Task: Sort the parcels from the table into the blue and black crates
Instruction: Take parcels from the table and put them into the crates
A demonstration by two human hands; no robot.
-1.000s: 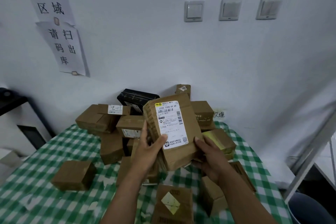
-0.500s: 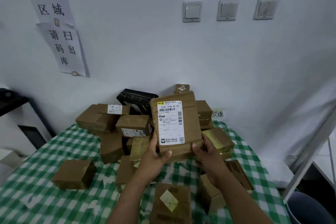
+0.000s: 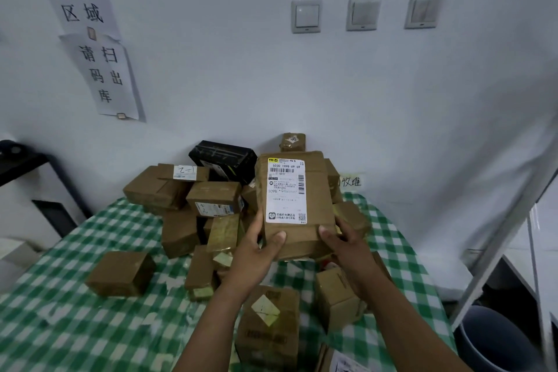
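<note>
The labelled parcel [image 3: 294,205] is held upright above the worktop [image 3: 90,326], label towards the camera, likely so it can be read for sorting. The left hand [image 3: 256,248] grips its 7 o'clock corner and the right hand [image 3: 347,246] its 5 o'clock corner. Other parcels [image 3: 211,199] are heaped at 9 o'clock. No crate is in view.

Now holding parcel [image 3: 317,190] upright & square-on, vs. tilted left w/ side face showing 1 s ago. Raised slightly in the grip. With left hand [image 3: 256,254], thumb moved off label [image 3: 285,190] edge onto bare cardboard below it; with right hand [image 3: 350,251], now pinching bottom-right corner.
</note>
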